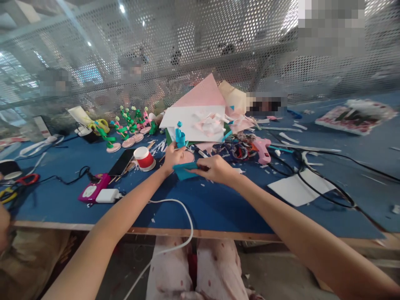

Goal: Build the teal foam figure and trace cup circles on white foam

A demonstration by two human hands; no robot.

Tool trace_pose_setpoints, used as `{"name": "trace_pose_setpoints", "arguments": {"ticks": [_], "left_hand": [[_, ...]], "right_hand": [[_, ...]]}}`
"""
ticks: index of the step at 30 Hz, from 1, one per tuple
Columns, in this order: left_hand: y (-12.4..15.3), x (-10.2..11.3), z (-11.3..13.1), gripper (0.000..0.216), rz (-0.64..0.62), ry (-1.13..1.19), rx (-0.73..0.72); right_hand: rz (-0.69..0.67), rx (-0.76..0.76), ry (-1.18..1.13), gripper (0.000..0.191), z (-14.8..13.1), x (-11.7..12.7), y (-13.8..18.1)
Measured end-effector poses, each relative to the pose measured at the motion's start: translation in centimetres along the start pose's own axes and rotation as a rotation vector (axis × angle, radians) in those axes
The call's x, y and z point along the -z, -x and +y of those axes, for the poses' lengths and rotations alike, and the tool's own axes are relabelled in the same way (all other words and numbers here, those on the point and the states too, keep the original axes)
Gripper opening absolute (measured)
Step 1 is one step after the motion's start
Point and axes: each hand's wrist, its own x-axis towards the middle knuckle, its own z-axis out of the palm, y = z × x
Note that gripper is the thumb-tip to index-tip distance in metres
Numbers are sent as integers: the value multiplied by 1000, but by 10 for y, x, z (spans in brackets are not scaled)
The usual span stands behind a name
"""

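Teal paper (pixel 185 172) in left grip (pixel 173 156)

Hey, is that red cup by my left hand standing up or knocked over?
Standing. The red cup sits on end on the blue table, white rim up, beside the left hand.

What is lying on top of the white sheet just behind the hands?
A loose heap of pale pink and white paper strips lies on the white sheet. A blue paper figure stands just in front of it. Whatever the sheet covers underneath is hidden.
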Motion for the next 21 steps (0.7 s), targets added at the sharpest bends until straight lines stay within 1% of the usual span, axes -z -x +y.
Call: {"name": "trace_pose_setpoints", "arguments": {"ticks": [1, 4, 5, 6, 9, 10, 11, 12, 14, 15, 16, 17, 20, 21], "left_hand": [[0, 0, -1, 13, -1, 11, 3], [-1, 0, -3, 15, 5, 22, -11], [-1, 0, -3, 15, 2, 20, -16], [-1, 0, -4, 15, -1, 18, -18], [-1, 1, -4, 14, -9, 7, -5], [-1, 1, -3, 14, -9, 7, 3], [-1, 1, -3, 14, -9, 3, 4], [-1, 1, -3, 14, -7, -2, 0], [-1, 1, -3, 14, -4, -7, -13], [-1, 0, -3, 15, 2, -12, -20], [-1, 0, -4, 15, 6, -16, -21], [-1, 0, -4, 15, 8, -19, -17], [-2, 1, -6, 14, 21, -49, -1], [-2, 2, -6, 14, 26, -61, -4]], "right_hand": [[35, -26, 21, 43, 0, 0, 0], [270, -294, 190, 43, 3, 3, -1], [303, -336, 194, 43, 3, 4, -1], [283, -322, 147, 43, 2, 5, -1], [52, -101, -125, 45, -7, 6, -1], [8, -65, -169, 45, -9, 6, -1], [16, -84, -157, 45, -9, 7, -1], [67, -149, -96, 44, -8, 7, -1], [215, -327, 85, 42, -3, 8, -1], [261, -386, 152, 40, -1, 8, -1], [262, -396, 174, 39, 1, 7, -1], [218, -354, 150, 38, 1, 6, 0], [-5, -126, -9, 37, 1, 2, 1], [-31, -98, -16, 37, 1, 2, 1]]}}
